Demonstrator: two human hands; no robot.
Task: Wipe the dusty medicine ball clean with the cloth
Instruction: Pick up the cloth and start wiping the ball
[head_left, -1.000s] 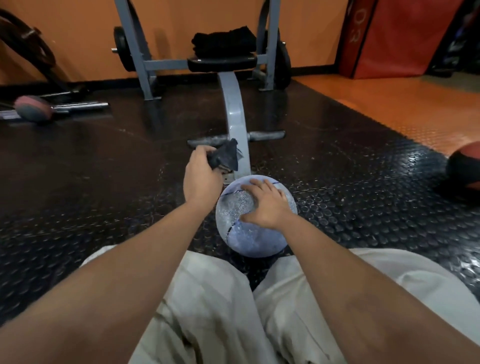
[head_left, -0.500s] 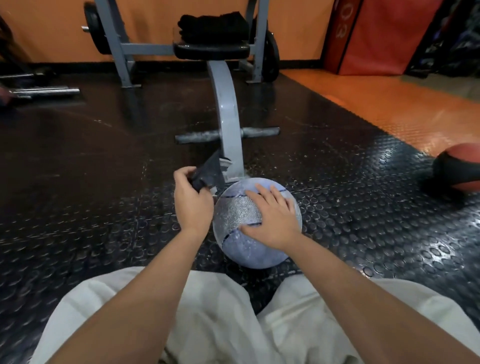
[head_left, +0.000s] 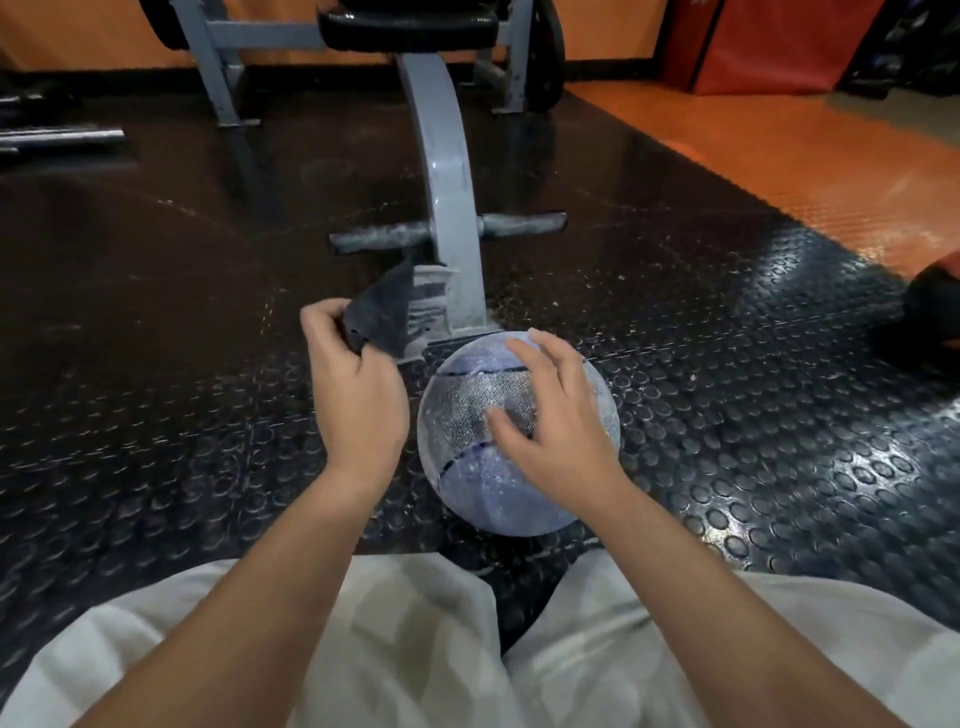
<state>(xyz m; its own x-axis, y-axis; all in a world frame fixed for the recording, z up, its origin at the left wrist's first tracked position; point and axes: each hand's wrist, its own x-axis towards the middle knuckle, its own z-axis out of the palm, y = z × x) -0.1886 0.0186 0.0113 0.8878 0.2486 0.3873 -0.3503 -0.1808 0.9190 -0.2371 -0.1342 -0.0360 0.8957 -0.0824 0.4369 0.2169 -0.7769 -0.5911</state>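
Note:
A blue and grey medicine ball (head_left: 478, 483), coated with pale dust, sits on the black studded floor between my knees. My right hand (head_left: 556, 415) lies on its top with the fingers spread and lightly bent over the surface. Just left of the ball, my left hand (head_left: 353, 384) grips a dark cloth (head_left: 382, 312), which sticks up past my fingers and does not touch the ball.
A grey weight bench (head_left: 447, 171) stands directly behind the ball, its base almost touching it. A red and black ball (head_left: 935, 306) lies at the right edge. A steel bar (head_left: 57, 137) rests far left. Orange flooring (head_left: 779, 156) begins at the right.
My right hand's fingers have spread wider and lifted slightly on the ball. The left hand with the cloth stays beside the ball's left; the cloth's corner points higher. The view has tilted down.

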